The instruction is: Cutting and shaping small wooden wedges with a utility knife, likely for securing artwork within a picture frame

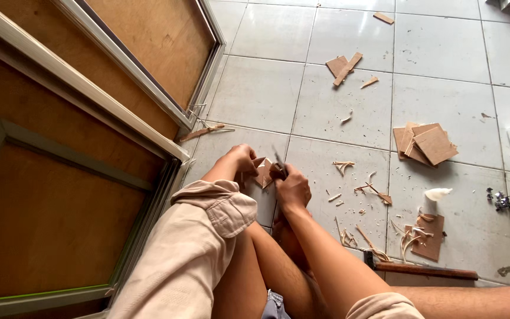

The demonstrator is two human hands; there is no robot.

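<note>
On the tiled floor [444, 94], just past my bent knees, my two hands meet over a small piece of thin wood [262, 173]. My left hand [242, 158] is closed around its far left edge, pinching it so it stands tilted off the tile. My right hand [292, 188] is curled tight around a small blade [278, 160], whose dark tip pokes up past my knuckles and touches the right edge of the wood. So the piece lies between my hands, a touch nearer the left, with its long side running roughly left to right across me and the blade set nearly square to it.

To my left the framed wooden panel [60, 195] comes close, its metal edge near my left elbow, so there is little room that way. To the right and ahead the tiles are open, though strewn with shavings [408, 236]. A stack of cut squares [426, 145] sits well apart on the right, and a long-handled tool [426, 270] lies beside my right leg.
</note>
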